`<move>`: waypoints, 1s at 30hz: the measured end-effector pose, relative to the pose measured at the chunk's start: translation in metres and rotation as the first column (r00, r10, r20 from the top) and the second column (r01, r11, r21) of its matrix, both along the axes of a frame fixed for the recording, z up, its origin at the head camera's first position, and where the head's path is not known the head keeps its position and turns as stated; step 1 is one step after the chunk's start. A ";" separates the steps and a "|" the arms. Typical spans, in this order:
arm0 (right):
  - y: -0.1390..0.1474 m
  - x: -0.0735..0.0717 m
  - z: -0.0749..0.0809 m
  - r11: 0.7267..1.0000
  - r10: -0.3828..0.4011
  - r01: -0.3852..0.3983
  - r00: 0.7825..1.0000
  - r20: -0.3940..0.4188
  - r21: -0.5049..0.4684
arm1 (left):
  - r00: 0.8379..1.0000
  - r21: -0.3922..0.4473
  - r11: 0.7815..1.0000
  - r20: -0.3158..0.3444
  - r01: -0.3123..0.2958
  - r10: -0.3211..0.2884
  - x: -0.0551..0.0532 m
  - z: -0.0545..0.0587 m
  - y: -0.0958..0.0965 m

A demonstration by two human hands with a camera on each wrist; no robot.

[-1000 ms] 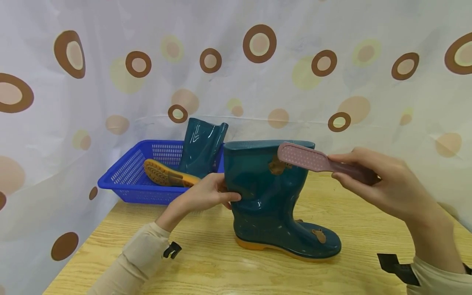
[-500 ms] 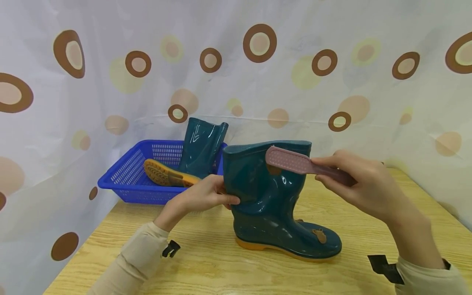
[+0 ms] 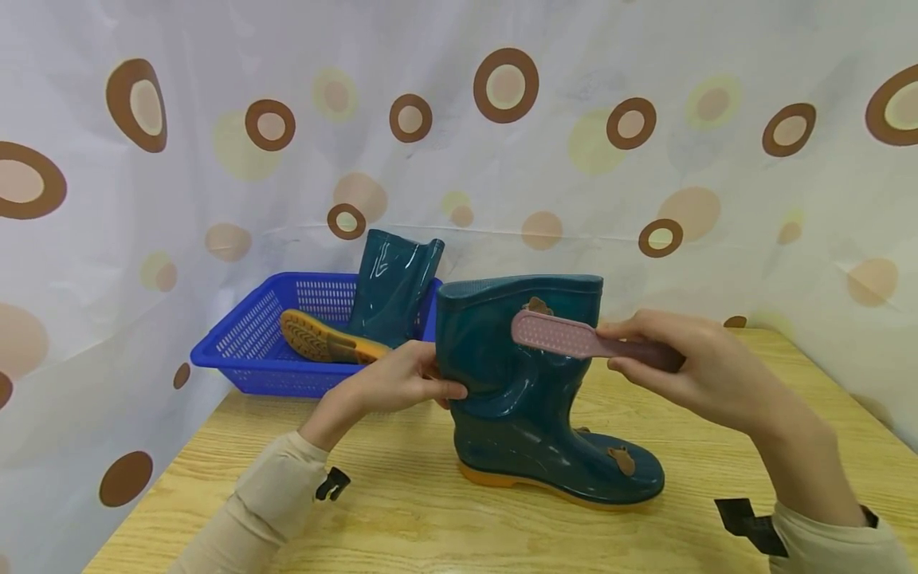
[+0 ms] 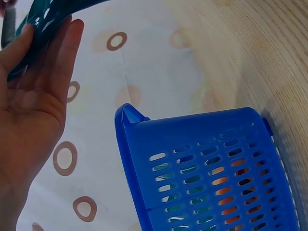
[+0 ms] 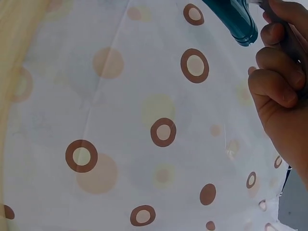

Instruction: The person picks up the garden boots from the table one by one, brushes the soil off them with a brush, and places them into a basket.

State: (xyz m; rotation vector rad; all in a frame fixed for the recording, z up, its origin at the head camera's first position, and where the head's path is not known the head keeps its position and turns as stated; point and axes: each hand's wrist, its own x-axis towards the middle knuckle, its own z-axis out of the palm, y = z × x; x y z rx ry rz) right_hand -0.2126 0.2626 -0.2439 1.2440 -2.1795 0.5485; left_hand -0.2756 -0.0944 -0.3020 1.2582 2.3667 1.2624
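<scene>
A dark teal rain boot (image 3: 502,430) with a yellow sole stands upright on the table, toe to the right. My left hand (image 3: 394,383) grips the back of its shaft, thumb on the near side and fingers behind, as the left wrist view also shows on the boot (image 4: 53,21). My right hand (image 3: 696,367) holds a pink brush (image 3: 552,333) by its dark handle (image 5: 288,43). The brush head lies against the shaft, bristles hidden behind its back. Just above it shows a brown mud-like patch (image 3: 536,305); another brown patch (image 3: 621,460) sits on the toe.
A blue plastic basket (image 3: 287,379) stands behind my left hand at the back left of the wooden table (image 3: 402,518). Inside lies a second teal boot (image 3: 387,291), its yellow sole (image 3: 315,339) turned outward. A white curtain (image 3: 445,175) with circles hangs behind.
My right hand has moved the brush left onto the shaft, then down, uncovering the upper brown patch. The boot's top edge has flexed slightly; my left hand stays put.
</scene>
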 end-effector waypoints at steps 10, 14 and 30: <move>0.009 0.005 0.007 0.999 0.049 -0.049 0.999 0.021 0.001 | 0.998 -0.004 0.999 0.014 -0.054 0.054 0.000 0.000 0.002; 0.011 0.006 0.008 0.995 0.070 -0.075 0.995 -0.068 -0.069 | 0.997 -0.002 0.997 0.022 -0.076 0.076 0.001 0.001 0.003; 0.006 -0.005 0.000 0.999 0.046 -0.047 0.992 -0.117 -0.012 | 0.999 -0.019 0.999 -0.039 -0.030 0.029 0.000 0.000 0.002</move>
